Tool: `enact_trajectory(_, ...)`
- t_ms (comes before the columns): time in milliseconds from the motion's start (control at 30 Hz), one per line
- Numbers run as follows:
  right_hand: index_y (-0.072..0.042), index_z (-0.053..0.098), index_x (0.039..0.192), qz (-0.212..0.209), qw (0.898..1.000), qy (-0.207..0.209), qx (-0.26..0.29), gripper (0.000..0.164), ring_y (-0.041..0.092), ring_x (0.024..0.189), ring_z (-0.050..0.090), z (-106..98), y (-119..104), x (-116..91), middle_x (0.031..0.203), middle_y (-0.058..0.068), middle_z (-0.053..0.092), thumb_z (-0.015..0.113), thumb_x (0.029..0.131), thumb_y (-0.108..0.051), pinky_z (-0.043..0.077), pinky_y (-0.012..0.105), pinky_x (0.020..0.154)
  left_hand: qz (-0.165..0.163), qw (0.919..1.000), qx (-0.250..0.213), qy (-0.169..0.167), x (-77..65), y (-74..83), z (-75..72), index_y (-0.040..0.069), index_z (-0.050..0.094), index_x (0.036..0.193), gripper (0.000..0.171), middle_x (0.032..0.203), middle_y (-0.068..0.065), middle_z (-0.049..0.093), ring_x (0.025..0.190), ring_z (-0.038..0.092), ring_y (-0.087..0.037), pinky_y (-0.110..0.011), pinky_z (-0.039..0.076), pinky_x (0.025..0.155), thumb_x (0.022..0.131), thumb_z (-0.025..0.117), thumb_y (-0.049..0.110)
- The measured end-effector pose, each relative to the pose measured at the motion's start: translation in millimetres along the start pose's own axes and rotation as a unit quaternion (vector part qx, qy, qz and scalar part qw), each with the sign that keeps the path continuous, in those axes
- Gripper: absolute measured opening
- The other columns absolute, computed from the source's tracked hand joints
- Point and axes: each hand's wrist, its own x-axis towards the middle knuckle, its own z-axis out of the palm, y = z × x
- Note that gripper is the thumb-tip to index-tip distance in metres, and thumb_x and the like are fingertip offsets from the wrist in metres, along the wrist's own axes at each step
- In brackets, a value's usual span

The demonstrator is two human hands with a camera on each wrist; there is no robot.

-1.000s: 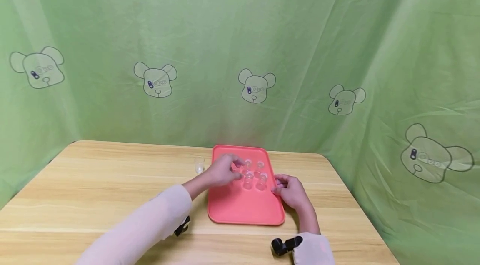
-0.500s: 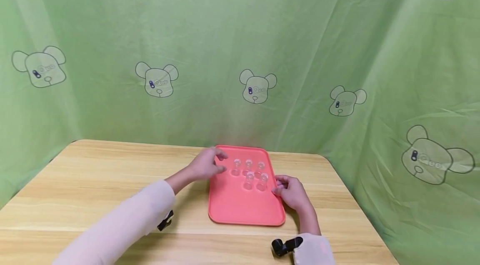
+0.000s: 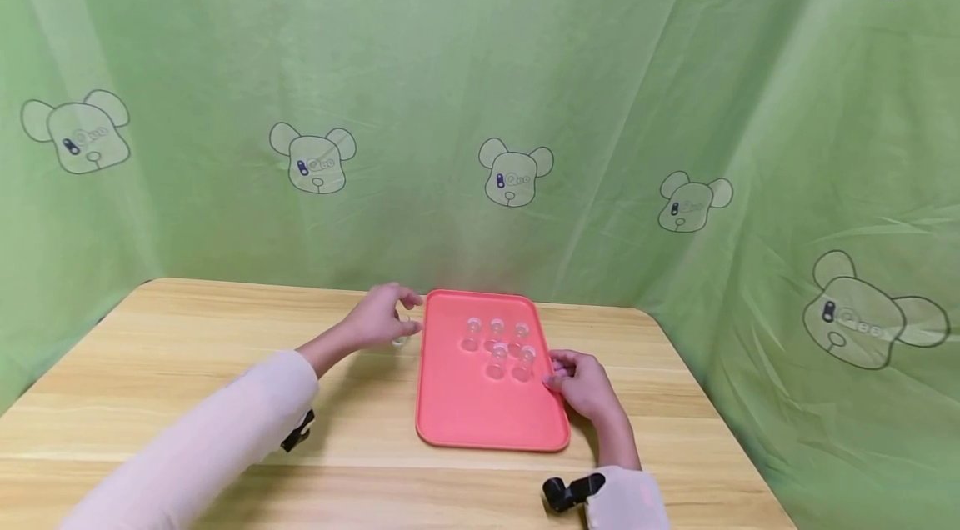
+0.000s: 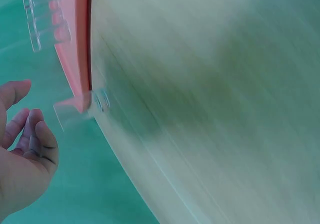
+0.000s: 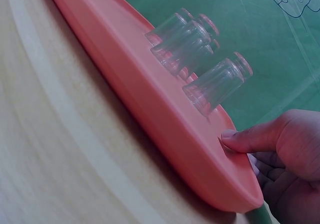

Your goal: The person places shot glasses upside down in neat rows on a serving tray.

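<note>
My left hand (image 3: 373, 318) is over the table just left of the pink tray (image 3: 487, 422), thumb and fingers spread apart. Beside it on the tabletop stands a small clear glass (image 3: 400, 342), partly hidden by the hand. In the left wrist view a gap shows between that hand (image 4: 27, 159) and the upright glass (image 4: 67, 112). My right hand (image 3: 587, 387) grips the tray's right edge; in the right wrist view its thumb (image 5: 250, 138) presses on the rim. Several clear glasses (image 3: 497, 359) stand in two rows on the tray, apparently mouth down.
The wooden table (image 3: 262, 413) runs back to a green cloth wall (image 3: 420, 213) printed with bear heads. Another cloth wall (image 3: 825, 397) borders the table's right side.
My left hand has drawn back leftward off the tray, leaving one more glass in the back row, and is now at the glass on the table. The right hand keeps its place on the tray.
</note>
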Motion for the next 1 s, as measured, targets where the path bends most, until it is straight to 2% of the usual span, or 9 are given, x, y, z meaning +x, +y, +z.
enact_trajectory(333, 0.008, 0.062, 0.131, -0.001, 1.000, 0.003, 0.000, 0.042, 0.023, 0.090, 0.059, -0.3, -0.4, -1.0, 0.104, 0.016, 0.064, 0.069, 0.090, 0.006, 0.052, 0.027, 0.075, -0.005, 0.9999, 0.006, -0.010, -2.6, -13.7, -10.0, -0.001, 0.066, 0.126, 0.046, 0.119, -0.018, 0.064, 0.079, 0.065, -0.018, -0.036, 0.057, 0.078, 0.086, 0.082, 0.015)
enact_trajectory(533, 0.007, 0.062, 0.131, 0.001, 1.000, 0.003, -0.001, 0.042, 0.023, 0.090, 0.059, 0.1, -0.7, -1.2, 0.104, 0.015, 0.064, 0.069, 0.090, 0.006, 0.052, 0.028, 0.076, -0.004, 0.9994, 0.008, -0.034, -1.7, -26.1, -11.2, -0.003, 0.063, 0.130, 0.056, 0.122, -0.022, 0.062, 0.081, 0.064, -0.019, -0.039, 0.055, 0.082, 0.083, 0.085, 0.018)
enact_trajectory(700, 0.006, 0.062, 0.133, 0.005, 1.000, 0.001, 0.001, 0.043, 0.023, 0.091, 0.058, 0.8, 0.3, 0.0, 0.104, 0.014, 0.064, 0.068, 0.090, 0.006, 0.053, 0.029, 0.078, -0.006, 0.9985, 0.003, -0.053, -0.8, -33.7, -11.4, -0.005, 0.062, 0.131, 0.061, 0.119, -0.021, 0.064, 0.083, 0.066, -0.021, -0.040, 0.055, 0.083, 0.082, 0.087, 0.020)
enact_trajectory(1000, 0.006, 0.062, 0.133, 0.005, 1.000, 0.002, -0.001, 0.043, 0.023, 0.090, 0.058, 0.3, -1.4, -1.1, 0.103, 0.014, 0.064, 0.067, 0.090, 0.006, 0.053, 0.030, 0.079, -0.008, 0.9976, -0.014, -0.067, 3.3, -45.0, -3.7, -0.006, 0.062, 0.129, 0.058, 0.111, -0.017, 0.066, 0.086, 0.064, -0.021, -0.037, 0.054, 0.081, 0.082, 0.086, 0.018)
